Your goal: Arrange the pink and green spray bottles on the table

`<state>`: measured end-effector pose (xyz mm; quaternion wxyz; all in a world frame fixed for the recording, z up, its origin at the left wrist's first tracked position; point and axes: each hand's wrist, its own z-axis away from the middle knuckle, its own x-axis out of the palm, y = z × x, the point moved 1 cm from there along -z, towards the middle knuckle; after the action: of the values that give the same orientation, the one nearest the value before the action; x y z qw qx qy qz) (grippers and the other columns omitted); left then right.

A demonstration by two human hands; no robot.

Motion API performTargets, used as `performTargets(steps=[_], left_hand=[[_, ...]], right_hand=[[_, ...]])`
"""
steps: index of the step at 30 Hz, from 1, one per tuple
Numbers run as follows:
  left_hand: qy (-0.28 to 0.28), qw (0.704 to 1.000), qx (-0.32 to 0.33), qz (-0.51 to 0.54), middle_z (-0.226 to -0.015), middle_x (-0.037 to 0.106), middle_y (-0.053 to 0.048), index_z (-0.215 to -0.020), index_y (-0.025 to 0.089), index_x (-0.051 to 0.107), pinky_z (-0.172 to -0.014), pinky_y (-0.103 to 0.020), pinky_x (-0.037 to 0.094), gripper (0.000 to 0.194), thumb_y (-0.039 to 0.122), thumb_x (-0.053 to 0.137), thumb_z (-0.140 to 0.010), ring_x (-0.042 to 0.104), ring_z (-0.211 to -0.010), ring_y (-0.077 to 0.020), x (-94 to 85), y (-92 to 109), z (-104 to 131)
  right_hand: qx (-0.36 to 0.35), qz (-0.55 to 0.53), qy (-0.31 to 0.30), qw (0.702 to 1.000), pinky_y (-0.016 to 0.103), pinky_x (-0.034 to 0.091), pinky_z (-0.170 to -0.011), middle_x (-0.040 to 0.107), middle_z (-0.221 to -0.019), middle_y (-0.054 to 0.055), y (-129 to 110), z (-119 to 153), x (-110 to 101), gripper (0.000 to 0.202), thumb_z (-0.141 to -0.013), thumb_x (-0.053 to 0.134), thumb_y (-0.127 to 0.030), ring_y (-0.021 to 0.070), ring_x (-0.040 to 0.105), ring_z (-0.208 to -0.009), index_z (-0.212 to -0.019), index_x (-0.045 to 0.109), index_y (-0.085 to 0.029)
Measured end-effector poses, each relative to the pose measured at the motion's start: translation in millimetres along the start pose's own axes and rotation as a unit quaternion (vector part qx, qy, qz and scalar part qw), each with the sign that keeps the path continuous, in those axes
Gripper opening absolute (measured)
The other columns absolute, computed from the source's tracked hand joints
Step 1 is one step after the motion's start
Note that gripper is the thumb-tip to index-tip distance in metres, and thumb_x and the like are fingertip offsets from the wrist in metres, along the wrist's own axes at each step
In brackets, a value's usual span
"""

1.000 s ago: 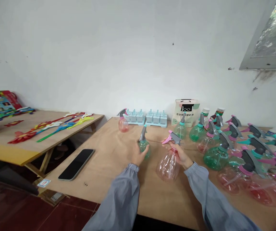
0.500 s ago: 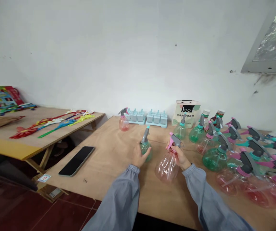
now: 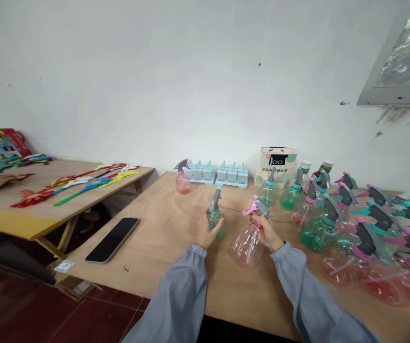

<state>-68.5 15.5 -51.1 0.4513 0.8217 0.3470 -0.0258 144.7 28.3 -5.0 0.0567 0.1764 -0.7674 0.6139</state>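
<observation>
Green bottle [image 3: 214, 217] is partly hidden by the left hand [image 3: 206, 232] curled round it; right hand [image 3: 266, 232] grips pink bottle [image 3: 245, 247] at the neck.

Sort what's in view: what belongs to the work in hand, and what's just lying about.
In the work:
- green spray bottle, in the left hand
- pink spray bottle, gripped near its neck by the right hand
- probably the other spray bottles

Lying about, it seems:
- phone
- pale-blue moulds
- paper bag
- coloured flower-ended strips
</observation>
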Motion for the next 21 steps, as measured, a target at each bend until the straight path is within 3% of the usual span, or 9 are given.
performTargets(steps=[3,9,13,15,18,21], left_hand=[[0.001,1.000,0.002,0.000,-0.110,0.065,-0.011,-0.117,0.021,0.052,-0.094,-0.045,0.049,0.048,0.048,0.064,-0.079,0.064,-0.106,-0.0285,0.3,-1,0],[0.003,1.000,0.010,0.002,-0.108,0.065,-0.011,-0.117,0.020,0.052,-0.092,-0.045,0.050,0.047,0.047,0.064,-0.081,0.064,-0.102,-0.0276,0.6,-3,0],[0.015,1.000,0.021,0.000,-0.103,0.066,-0.010,-0.116,0.019,0.054,-0.088,-0.043,0.051,0.049,0.048,0.066,-0.079,0.065,-0.097,-0.0270,1.6,-5,0],[0.019,1.000,0.022,-0.002,-0.102,0.066,-0.010,-0.116,0.018,0.054,-0.087,-0.044,0.051,0.050,0.049,0.066,-0.079,0.065,-0.096,-0.0272,2.9,-7,0],[0.024,0.999,0.025,-0.003,-0.103,0.066,-0.011,-0.116,0.017,0.054,-0.088,-0.044,0.051,0.049,0.049,0.065,-0.080,0.065,-0.099,-0.0281,4.7,-9,0],[0.025,0.999,0.030,-0.002,-0.104,0.067,-0.012,-0.115,0.017,0.054,-0.088,-0.043,0.051,0.048,0.048,0.065,-0.080,0.065,-0.100,-0.0280,5.5,-10,1]], right_hand=[[0.000,0.010,-0.006,1.000,0.031,0.052,-0.066,0.069,-0.077,0.002,-1,1,1,0.027,-0.062,0.075,-0.045,0.0199,0.064,-0.075,-0.077,0.065,-0.025],[-0.034,0.035,0.045,0.998,0.029,0.050,-0.058,0.064,-0.065,0.000,4,-3,-2,0.029,-0.064,0.070,-0.051,0.0165,0.059,-0.061,-0.071,0.063,-0.024],[-0.073,0.087,0.058,0.992,0.030,0.051,-0.068,0.067,-0.074,0.001,-3,-8,-10,0.029,-0.065,0.072,-0.048,0.0202,0.063,-0.078,-0.077,0.067,-0.023],[-0.118,0.160,0.101,0.975,0.031,0.050,-0.071,0.068,-0.076,0.002,-12,-12,-18,0.029,-0.064,0.073,-0.047,0.0198,0.062,-0.080,-0.077,0.068,-0.022],[-0.173,0.243,0.195,0.934,0.029,0.047,-0.063,0.062,-0.064,0.000,-23,-20,-37,0.030,-0.066,0.072,-0.048,0.0156,0.056,-0.065,-0.068,0.064,-0.019],[-0.187,0.274,0.233,0.914,0.027,0.042,-0.055,0.055,-0.057,-0.003,-28,-33,-56,0.032,-0.069,0.069,-0.049,0.0121,0.048,-0.056,-0.070,0.064,-0.017]])
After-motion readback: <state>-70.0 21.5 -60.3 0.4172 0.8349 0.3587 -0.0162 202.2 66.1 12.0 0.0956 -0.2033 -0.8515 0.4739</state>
